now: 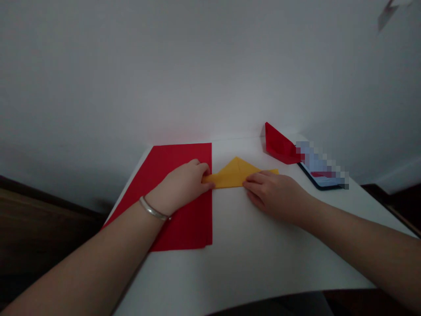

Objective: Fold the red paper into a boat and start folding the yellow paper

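A folded yellow paper [234,174], shaped like a low triangle, lies on the white table [250,245]. My left hand [184,184] is closed in a pinch on the paper's left corner and rests over a stack of red paper sheets [184,219]. A silver bracelet [153,210] circles that wrist. My right hand [274,195] lies flat with fingers pressed on the yellow paper's right lower edge.
A folded red paper boat [279,145] stands at the back right of the table. Beside it lies a dark phone or tablet [324,177], partly blurred. A plain white wall [197,66] rises right behind the table. Dark floor shows at both sides.
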Motion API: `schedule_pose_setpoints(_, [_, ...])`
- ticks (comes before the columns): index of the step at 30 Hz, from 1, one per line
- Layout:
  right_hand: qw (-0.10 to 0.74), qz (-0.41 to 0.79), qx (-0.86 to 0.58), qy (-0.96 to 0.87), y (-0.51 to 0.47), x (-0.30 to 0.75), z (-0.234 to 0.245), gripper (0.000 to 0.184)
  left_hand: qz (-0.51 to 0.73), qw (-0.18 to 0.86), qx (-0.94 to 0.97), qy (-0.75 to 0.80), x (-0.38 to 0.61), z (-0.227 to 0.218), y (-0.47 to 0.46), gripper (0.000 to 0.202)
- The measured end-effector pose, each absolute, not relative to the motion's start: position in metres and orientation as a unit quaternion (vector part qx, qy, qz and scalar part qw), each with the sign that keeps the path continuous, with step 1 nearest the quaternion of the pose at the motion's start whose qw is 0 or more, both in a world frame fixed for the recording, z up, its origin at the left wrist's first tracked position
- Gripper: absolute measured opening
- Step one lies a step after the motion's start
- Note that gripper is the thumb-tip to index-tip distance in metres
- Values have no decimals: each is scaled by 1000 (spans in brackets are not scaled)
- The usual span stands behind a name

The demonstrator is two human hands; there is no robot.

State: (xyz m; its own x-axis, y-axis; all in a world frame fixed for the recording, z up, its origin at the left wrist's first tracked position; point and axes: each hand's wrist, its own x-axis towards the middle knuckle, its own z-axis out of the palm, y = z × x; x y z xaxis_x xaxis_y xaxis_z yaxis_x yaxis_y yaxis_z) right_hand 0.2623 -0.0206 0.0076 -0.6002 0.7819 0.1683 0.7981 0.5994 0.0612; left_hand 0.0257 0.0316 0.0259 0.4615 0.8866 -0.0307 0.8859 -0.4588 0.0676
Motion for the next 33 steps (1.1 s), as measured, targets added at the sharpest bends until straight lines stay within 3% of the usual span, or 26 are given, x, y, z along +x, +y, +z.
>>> schedule_pose_setpoints(4, [109,-80,-424,-896,-16,263,5,26,34,118,850,513,26,20,39,18])
schedule_pose_setpoints(9, [157,-17,-467,-870,-10,263,1,51,66,105,871,476,33,23,28,13])
schedule_pose_setpoints(12, [151,20,-481,-863,-7,265,1,54,60,116,866,482,34,23,24,18])
schedule_pose_setpoints(20, [151,25,-519,-841,-2,269,4,43,90,80,850,513,38,23,21,23])
schedule_pose_setpoints(25, [97,36,-519,-848,1,268,10,26,49,45,885,461,36,23,20,28])
schedule_pose_setpoints(33, [70,106,-504,-854,1,261,19,26,32,84,888,451,40,26,20,30])
